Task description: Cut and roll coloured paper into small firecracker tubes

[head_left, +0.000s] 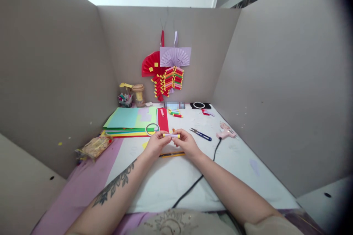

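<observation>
Between both hands, level above the table, is a small lilac paper roll point(171, 136) with yellow bands at its ends. My left hand point(157, 142) pinches its left end, and my right hand point(186, 142) pinches its right end. Just beneath the hands lies a long yellow-orange and dark strip-like tool point(173, 155), partly covered; its exact kind is unclear. Behind the hands lie several similar coloured paper rolls point(175, 113) with yellow ends. One pink roll point(162, 112) rests on a red paper sheet point(162, 122).
Stacked coloured paper point(124, 118) and a roll of tape point(152, 129) lie left. Thread snips point(201, 134), a pink glue gun point(225, 131) with a black cord and a phone point(200, 105) are right. Paper fans point(175, 57) hang on the grey back panel point(121, 44). A plastic packet point(96, 147) sits at the left edge.
</observation>
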A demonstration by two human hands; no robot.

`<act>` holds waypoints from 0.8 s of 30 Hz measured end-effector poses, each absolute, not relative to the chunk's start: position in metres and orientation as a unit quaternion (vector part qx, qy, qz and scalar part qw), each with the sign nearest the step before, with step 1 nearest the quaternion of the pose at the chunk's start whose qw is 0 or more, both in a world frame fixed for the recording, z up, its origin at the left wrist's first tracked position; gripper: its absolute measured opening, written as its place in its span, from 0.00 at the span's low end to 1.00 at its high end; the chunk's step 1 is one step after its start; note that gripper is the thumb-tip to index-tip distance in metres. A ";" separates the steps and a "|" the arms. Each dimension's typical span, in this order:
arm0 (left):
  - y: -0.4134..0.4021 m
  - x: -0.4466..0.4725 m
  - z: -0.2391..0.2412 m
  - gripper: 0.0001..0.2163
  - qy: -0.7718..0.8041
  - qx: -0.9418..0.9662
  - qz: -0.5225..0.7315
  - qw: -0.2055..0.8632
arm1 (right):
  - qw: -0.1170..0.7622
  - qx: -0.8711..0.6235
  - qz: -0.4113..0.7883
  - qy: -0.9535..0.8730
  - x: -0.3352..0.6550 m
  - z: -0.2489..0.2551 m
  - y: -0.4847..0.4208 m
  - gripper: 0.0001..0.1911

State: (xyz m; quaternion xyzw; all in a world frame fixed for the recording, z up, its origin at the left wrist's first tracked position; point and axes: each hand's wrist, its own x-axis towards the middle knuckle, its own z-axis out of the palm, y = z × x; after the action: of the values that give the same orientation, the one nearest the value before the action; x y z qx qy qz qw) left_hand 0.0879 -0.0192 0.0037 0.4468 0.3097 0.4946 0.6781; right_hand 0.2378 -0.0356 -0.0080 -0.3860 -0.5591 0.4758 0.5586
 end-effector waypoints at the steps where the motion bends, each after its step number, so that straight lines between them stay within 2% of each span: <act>1: -0.020 0.088 0.004 0.10 0.310 0.453 0.493 0.675 | 0.557 -0.388 0.475 -0.560 0.238 -0.008 -0.035 0.12; 12: -0.019 0.088 0.002 0.10 0.294 0.502 0.474 0.661 | 0.545 -0.402 0.473 -0.564 0.236 -0.003 -0.039 0.13; 24: -0.015 0.085 0.001 0.12 0.330 0.470 0.498 0.649 | 0.596 -0.391 0.457 -0.532 0.235 -0.008 -0.038 0.11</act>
State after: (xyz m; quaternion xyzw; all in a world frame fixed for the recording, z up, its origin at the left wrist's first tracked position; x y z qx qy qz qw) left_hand 0.0852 -0.0148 0.0009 0.4704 0.3301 0.4982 0.6492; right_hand 0.2354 -0.0379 -0.0080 -0.3912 -0.5318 0.4574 0.5957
